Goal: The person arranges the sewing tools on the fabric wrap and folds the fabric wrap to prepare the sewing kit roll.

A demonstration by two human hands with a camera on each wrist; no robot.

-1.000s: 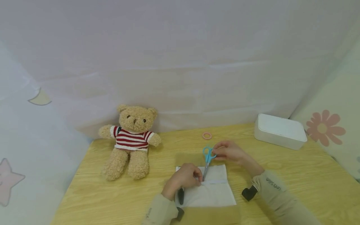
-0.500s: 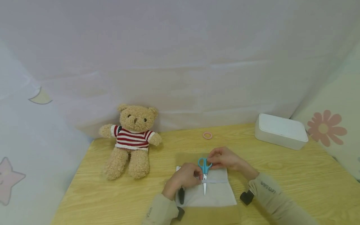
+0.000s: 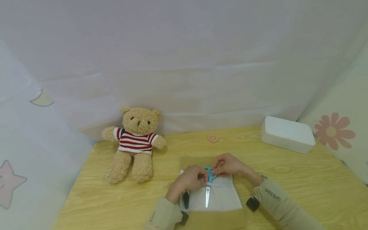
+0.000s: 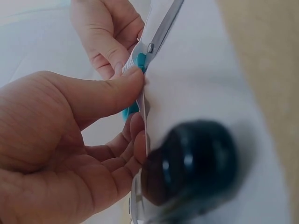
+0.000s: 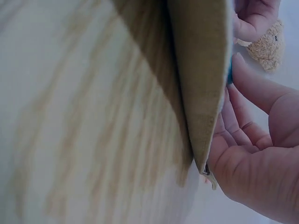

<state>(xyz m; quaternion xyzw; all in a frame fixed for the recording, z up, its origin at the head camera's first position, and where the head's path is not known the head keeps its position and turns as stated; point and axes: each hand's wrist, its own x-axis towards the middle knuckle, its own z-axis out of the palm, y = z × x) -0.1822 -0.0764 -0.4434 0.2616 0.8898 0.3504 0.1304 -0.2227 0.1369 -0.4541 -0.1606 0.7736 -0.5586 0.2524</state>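
A white-lined cloth organiser (image 3: 225, 201) lies unfolded on the table, with a pale band (image 3: 227, 185) across it. Blue-handled scissors (image 3: 207, 197) run under this band, blades toward the person. My right hand (image 3: 231, 166) pinches one finger loop; in the right wrist view only a bit of blue handle (image 5: 229, 73) shows by the thumb. My left hand (image 3: 193, 179) pinches the band just left of the scissors. In the left wrist view its thumb (image 4: 100, 95) presses beside the blue handle. Below that hand sits a black-handled item (image 3: 186, 199), its upper part hidden.
A teddy bear (image 3: 135, 143) in a striped sweater sits at the back left. Behind the organiser lies a pink ring (image 3: 212, 138). A white box (image 3: 287, 134) stands at the back right. The wooden table (image 3: 287, 169) meets a pale cloth backdrop.
My right hand has brought the scissors down toward the person; their blades have slid under the band and the handles now reach it. My left hand has stayed at the band.
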